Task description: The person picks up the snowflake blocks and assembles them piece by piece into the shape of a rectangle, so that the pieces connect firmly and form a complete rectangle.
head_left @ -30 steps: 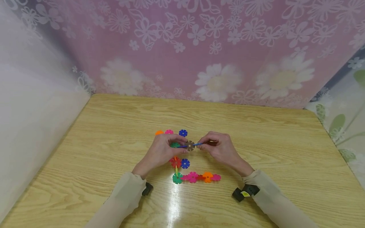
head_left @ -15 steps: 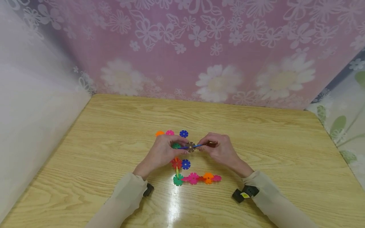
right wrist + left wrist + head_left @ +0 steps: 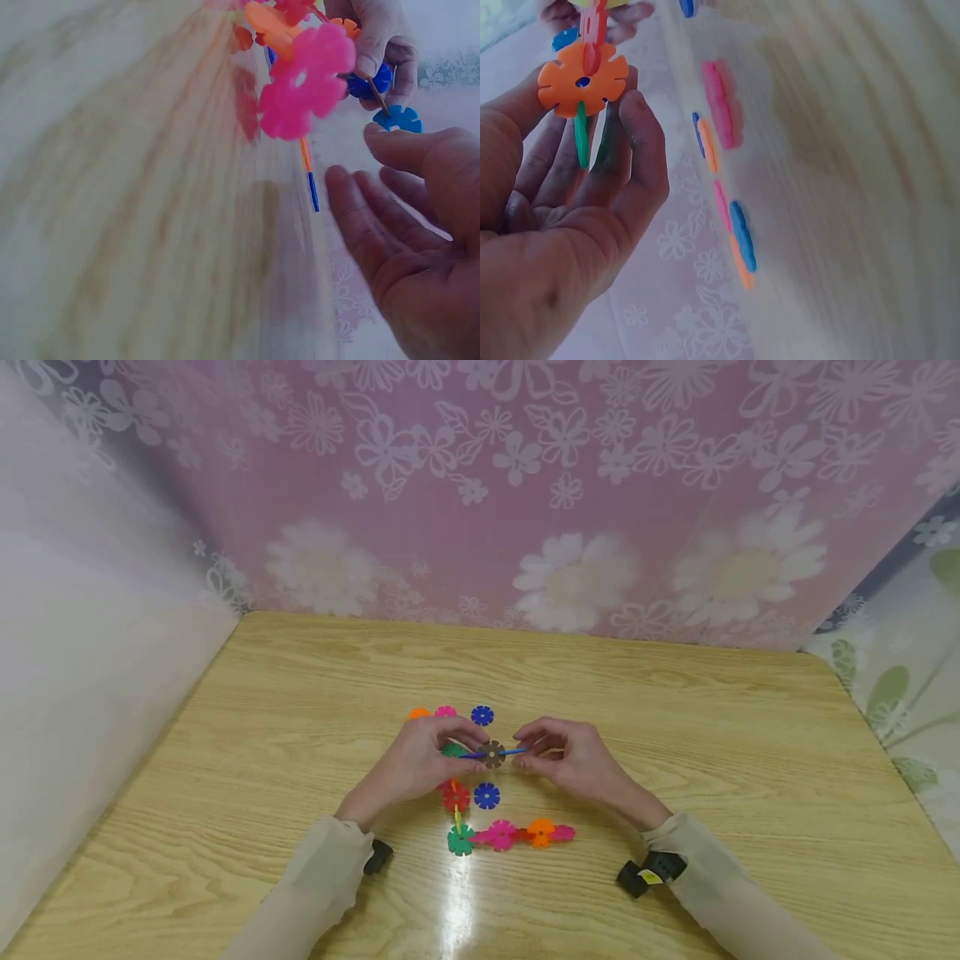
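My left hand [image 3: 420, 760] holds an assembly of slotted flower-shaped plastic discs, its thumb on a dark blue disc [image 3: 358, 88] in the right wrist view. To the right of that sits a brown disc [image 3: 492, 747], with a light blue disc [image 3: 400, 118] joined on at the outer end. My right hand [image 3: 577, 756] is beside the light blue disc, fingers parted and thumb tip close to its edge. From the left hand the chain runs toward the body through a red disc [image 3: 454, 797] and a green disc [image 3: 459, 841], then right through a pink disc [image 3: 501, 836] and an orange disc [image 3: 541, 832].
Loose discs lie on the wooden table [image 3: 712, 735]: a blue one [image 3: 482, 716], a pink one [image 3: 446, 712] and an orange one [image 3: 420, 714] beyond the hands, another blue disc [image 3: 487, 796] near the chain. A pink floral backdrop [image 3: 450, 552] stands behind.
My right hand has let go of the light blue disc; its fingers have parted and moved slightly back. The left hand has shifted a little left with the assembly.
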### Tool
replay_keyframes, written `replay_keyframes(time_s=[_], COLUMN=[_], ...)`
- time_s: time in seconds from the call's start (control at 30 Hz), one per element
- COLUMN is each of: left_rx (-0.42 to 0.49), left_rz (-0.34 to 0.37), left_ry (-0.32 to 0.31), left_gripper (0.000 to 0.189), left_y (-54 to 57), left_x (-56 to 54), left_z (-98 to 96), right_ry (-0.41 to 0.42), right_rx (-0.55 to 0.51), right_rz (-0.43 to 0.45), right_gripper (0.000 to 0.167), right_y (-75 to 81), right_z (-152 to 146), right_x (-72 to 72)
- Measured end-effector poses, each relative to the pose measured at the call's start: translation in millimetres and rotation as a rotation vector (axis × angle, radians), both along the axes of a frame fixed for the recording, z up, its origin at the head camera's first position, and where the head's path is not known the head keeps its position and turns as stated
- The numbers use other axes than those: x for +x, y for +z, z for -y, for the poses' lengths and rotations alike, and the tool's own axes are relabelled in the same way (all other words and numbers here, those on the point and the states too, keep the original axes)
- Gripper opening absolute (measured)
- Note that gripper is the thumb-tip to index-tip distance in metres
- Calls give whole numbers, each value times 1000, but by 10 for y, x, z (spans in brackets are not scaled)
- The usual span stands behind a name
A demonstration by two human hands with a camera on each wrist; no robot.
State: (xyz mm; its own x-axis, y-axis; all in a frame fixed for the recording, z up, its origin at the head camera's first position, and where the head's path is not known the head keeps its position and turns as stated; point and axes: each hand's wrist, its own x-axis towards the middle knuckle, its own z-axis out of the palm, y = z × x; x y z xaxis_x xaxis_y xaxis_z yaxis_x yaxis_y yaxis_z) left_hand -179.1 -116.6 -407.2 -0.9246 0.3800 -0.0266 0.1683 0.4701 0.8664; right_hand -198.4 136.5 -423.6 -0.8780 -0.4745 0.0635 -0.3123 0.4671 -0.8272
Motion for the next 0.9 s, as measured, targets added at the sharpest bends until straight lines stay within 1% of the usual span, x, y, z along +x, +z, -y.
replay_keyframes(time_s=[0.13,0.23,0.43,0.6,0.77,0.9], left_rx=[-17,-17,4,-9,-20,-14], left_rz=[20,34,68,77,81,76], left_ry=[7,10,2,20,50,48], left_gripper=[28,27,26,26,28,28], left_y=[20,35,46,46,28,13], left_x=[2,4,22,51,62,67], left_z=[73,131,237,333,408,428], right_ry=[58,110,169,197,210,216], right_rx=[93,145,174,212,273,318], right_rz=[26,23,10,-6,-65,-118], right_gripper=[18,16,18,21,24,25], right_y=[11,14,7,6,12,8], right_z=[2,18,76,136,206,239], right_x=[-1,2,24,55,76,78])
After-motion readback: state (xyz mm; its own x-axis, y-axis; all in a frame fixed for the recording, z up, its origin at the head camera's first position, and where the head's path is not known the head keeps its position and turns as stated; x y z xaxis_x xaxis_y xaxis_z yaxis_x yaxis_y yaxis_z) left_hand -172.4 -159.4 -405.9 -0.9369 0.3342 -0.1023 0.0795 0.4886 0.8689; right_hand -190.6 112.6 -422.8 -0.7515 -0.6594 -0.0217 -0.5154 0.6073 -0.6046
